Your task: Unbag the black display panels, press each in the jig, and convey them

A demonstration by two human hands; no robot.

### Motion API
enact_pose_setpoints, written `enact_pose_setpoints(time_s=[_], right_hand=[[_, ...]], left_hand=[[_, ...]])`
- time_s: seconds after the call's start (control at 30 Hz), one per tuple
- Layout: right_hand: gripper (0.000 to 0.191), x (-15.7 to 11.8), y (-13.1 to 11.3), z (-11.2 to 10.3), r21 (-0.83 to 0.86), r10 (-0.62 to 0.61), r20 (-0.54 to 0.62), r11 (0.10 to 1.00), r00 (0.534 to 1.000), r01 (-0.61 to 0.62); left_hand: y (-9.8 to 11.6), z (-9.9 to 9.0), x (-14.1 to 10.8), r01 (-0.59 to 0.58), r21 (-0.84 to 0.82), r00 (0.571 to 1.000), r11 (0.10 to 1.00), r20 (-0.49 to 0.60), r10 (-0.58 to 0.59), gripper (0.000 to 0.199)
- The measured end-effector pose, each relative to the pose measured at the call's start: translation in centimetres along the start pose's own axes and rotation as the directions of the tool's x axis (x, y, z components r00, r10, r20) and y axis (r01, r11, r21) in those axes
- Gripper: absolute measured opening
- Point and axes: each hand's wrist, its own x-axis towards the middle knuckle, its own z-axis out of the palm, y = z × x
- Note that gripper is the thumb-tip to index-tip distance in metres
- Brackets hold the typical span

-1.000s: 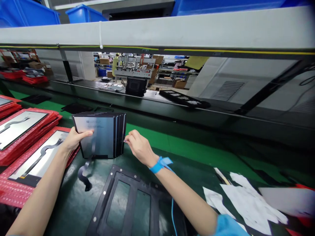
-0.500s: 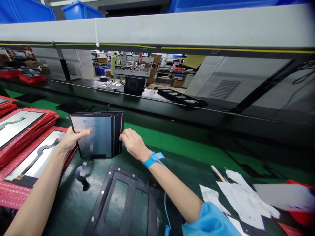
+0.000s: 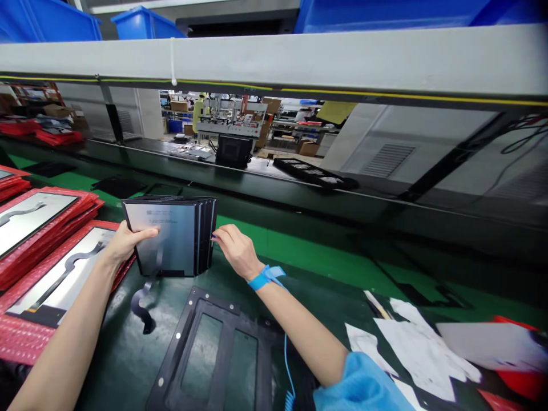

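Note:
An upright stack of display panels [image 3: 169,240] rests on the dark green bench, fanned slightly at its right side. My left hand [image 3: 128,240] is closed on the stack's left edge, thumb across the silvery front panel. From the bottom of that panel a dark flex cable [image 3: 141,305] curls onto the bench. My right hand [image 3: 235,248], with a blue wrist strap, is pinched at the right edge of the stack. A tiny dark blue bit shows at its fingertips, too small to name. In front of the stack lies a black frame fixture [image 3: 229,348] with rectangular openings.
Red bubble-wrap sleeves [image 3: 92,200] with more panels are piled at the left. White crumpled sheets [image 3: 411,342] and a blurred pale panel [image 3: 483,345] lie at the right. A grey shelf beam [image 3: 274,63] crosses above, carrying blue bins [image 3: 145,23].
My right fingertips have shifted slightly right along with a small tilt of the view. My left hand keeps its hold on the stack, which stands nearly as before.

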Motion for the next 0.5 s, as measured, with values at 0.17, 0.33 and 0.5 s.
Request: enact_pose_setpoints(time_s=[0.17,0.33,0.5], right_hand=[[0.017,0.0,0.2,0.3,-0.001,0.023,0.024,1.0,0.999,-0.023],[0.016,0.1,-0.2,-0.3,0.081,0.025,0.073,0.996,0.997,-0.031],[0.014,-1.5,-1.4,-4.3,0.2,0.058,0.085,0.977,0.995,-0.074]], left_hand=[[-0.1,0.0,0.0,-0.005,0.0,1.0,1.0,-0.013,0.005,0.045],[0.1,0.2,-0.3,-0.004,0.009,1.0,1.0,-0.027,0.004,0.047],[0.1,0.1,-0.6,-0.013,0.024,0.999,1.0,-0.034,0.014,0.05]])
